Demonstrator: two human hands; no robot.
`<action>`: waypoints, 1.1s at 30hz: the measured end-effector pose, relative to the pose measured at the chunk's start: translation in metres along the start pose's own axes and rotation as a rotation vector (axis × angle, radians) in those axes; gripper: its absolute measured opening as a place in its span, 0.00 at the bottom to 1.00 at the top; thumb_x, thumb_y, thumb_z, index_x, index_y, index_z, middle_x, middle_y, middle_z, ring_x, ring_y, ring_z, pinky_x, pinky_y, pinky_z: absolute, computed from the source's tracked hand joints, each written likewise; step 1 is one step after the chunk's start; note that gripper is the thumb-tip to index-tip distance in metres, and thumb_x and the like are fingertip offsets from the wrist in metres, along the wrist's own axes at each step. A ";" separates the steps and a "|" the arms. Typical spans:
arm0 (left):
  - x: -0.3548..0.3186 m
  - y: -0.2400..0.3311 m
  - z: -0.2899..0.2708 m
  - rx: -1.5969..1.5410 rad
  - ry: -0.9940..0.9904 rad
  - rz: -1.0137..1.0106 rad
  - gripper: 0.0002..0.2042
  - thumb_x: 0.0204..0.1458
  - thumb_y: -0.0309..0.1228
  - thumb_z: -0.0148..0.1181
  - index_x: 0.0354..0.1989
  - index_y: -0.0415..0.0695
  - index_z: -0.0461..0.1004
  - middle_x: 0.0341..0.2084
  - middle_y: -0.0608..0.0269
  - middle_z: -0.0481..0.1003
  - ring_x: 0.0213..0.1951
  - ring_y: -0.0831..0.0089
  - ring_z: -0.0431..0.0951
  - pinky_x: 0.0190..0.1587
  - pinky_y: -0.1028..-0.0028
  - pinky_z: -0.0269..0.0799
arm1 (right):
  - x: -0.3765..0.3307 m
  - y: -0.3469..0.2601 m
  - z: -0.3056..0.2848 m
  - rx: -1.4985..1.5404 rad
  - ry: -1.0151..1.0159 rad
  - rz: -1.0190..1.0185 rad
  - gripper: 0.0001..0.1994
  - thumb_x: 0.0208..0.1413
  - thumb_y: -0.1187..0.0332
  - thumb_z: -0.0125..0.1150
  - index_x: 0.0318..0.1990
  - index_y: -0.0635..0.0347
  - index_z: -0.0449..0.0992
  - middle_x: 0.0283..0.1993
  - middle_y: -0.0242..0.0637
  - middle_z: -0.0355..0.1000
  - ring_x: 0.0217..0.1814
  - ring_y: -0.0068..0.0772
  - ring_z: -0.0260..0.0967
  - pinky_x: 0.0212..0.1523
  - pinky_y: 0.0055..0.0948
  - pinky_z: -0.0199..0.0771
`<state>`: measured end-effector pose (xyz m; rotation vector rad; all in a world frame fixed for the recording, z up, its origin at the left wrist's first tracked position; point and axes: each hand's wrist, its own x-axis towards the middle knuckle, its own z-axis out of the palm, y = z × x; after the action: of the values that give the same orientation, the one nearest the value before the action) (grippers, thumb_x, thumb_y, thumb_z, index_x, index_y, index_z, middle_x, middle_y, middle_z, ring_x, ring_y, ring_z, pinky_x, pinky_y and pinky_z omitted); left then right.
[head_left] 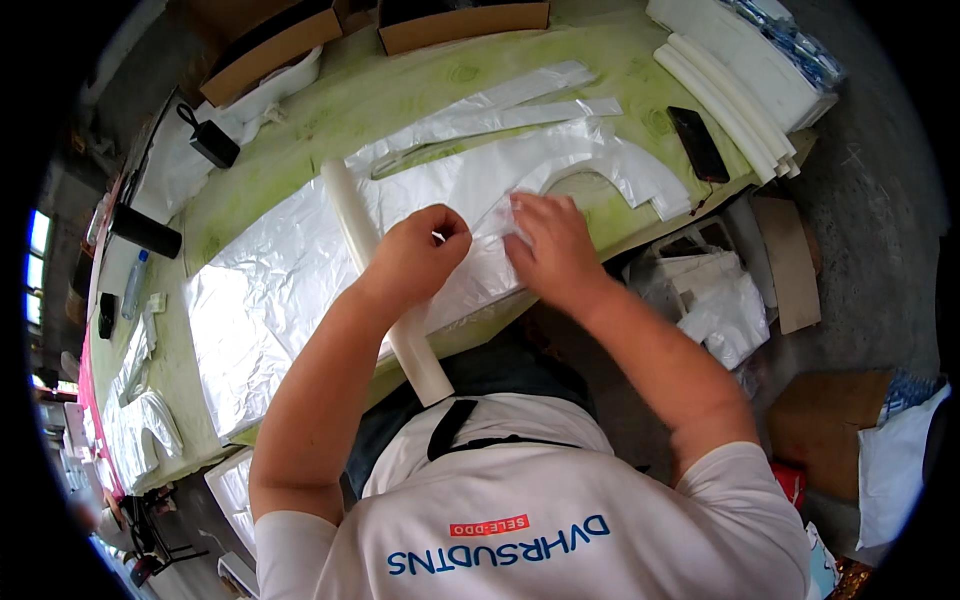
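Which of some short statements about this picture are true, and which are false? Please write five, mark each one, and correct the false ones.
1. The left forearm crosses over the white roll. True.
2. The black phone lies to the left of both hands. False: it lies to the right of the left hand and the right hand.
3. A bundle of white tubes lies to the right of the phone. True.
4. The right hand grips the white roll. False: it is at the plastic sheet, apart from the roll.
5. The table cover is red. False: it is green.
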<state>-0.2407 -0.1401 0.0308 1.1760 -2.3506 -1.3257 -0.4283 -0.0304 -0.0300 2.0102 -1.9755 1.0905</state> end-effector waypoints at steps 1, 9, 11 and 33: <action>-0.001 0.004 -0.001 0.017 -0.007 -0.006 0.11 0.59 0.36 0.62 0.42 0.40 0.78 0.33 0.65 0.79 0.32 0.77 0.76 0.36 0.73 0.74 | 0.017 0.020 0.010 -0.090 -0.085 0.096 0.18 0.53 0.65 0.63 0.52 0.57 0.78 0.59 0.43 0.73 0.56 0.52 0.67 0.57 0.47 0.67; 0.045 0.019 0.002 -0.185 0.242 0.070 0.29 0.52 0.47 0.71 0.56 0.40 0.72 0.44 0.58 0.76 0.40 0.69 0.78 0.44 0.69 0.75 | 0.055 0.043 0.014 -0.159 0.089 -0.189 0.32 0.46 0.68 0.65 0.64 0.41 0.73 0.74 0.40 0.59 0.65 0.56 0.60 0.63 0.50 0.62; 0.072 0.021 0.011 -0.330 0.326 0.055 0.26 0.53 0.44 0.70 0.56 0.41 0.73 0.44 0.60 0.76 0.41 0.70 0.77 0.44 0.69 0.75 | 0.053 0.035 0.010 -0.174 -0.018 -0.328 0.32 0.44 0.71 0.65 0.62 0.46 0.74 0.74 0.40 0.59 0.65 0.58 0.60 0.65 0.51 0.61; -0.089 -0.203 -0.164 0.144 1.036 -0.206 0.17 0.55 0.31 0.67 0.53 0.44 0.76 0.44 0.65 0.76 0.39 0.73 0.76 0.43 0.70 0.74 | 0.059 0.101 0.050 0.184 0.335 0.273 0.20 0.53 0.75 0.59 0.55 0.61 0.77 0.53 0.46 0.77 0.57 0.47 0.73 0.58 0.39 0.71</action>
<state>0.0125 -0.2370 -0.0168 1.6360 -1.5822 -0.3649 -0.5073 -0.1209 -0.0729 1.5256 -2.0664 1.6014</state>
